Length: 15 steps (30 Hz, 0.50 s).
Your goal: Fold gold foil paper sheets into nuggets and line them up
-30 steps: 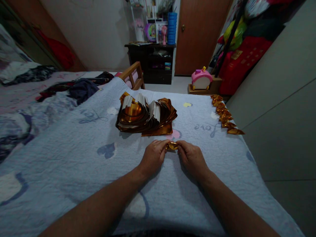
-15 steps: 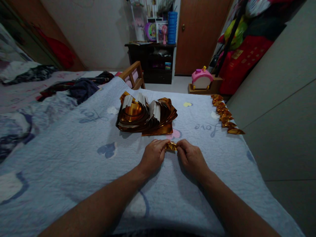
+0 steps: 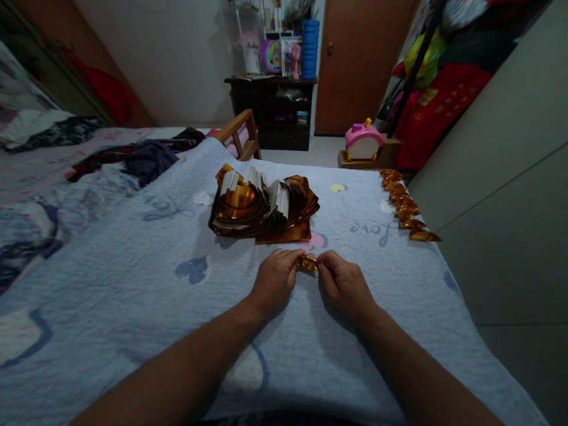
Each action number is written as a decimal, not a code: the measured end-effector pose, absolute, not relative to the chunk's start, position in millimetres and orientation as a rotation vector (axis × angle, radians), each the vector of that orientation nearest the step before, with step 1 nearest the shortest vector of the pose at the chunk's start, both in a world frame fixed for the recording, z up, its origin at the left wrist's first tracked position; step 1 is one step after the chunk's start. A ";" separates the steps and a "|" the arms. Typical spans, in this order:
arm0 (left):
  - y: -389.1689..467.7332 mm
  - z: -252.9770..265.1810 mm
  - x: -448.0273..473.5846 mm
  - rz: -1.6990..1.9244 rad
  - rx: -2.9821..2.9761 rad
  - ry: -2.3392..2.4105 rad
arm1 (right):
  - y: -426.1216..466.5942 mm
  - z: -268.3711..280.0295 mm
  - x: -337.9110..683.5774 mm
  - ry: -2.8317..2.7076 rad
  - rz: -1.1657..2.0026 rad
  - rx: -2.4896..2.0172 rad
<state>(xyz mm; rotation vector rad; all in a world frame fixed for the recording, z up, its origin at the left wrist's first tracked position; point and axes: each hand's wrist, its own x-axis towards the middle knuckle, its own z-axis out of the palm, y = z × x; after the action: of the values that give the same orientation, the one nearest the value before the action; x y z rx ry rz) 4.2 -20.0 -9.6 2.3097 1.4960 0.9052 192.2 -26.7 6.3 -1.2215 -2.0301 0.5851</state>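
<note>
A small folded piece of gold foil paper (image 3: 308,263) is pinched at both ends just above the bedspread. My left hand (image 3: 276,278) grips its left end between thumb and fingers, and my right hand (image 3: 344,281) has the right end in the same way. Beyond the hands lies a curled stack of gold foil paper sheets (image 3: 242,204), with white edges showing and one flat sheet sticking out beneath. At the far right edge of the bed, several folded gold foil pieces (image 3: 404,207) lie in an overlapping row.
The light blue bedspread (image 3: 133,296) covers the bed under my arms. Clothes (image 3: 148,161) lie at the left. Past the foot end stand a wooden chair (image 3: 251,133), a dark cabinet (image 3: 288,133) and a pink toy case (image 3: 364,142). A pale wardrobe (image 3: 510,177) closes off the right.
The gold foil paper between my fingers has turned slightly, and its facing surface looks smoother. Both hands stay in nearly the same place.
</note>
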 end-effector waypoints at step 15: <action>-20.6 -6.2 3.8 0.986 2.290 1.336 | -26.1 1.2 191.9 -1.935 0.573 -1.223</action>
<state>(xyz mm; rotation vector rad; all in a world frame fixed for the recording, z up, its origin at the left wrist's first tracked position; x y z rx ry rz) 3.8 -20.6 -6.2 2.2899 1.3361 0.9863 191.9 -26.1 1.2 -1.2231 -1.9345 0.5731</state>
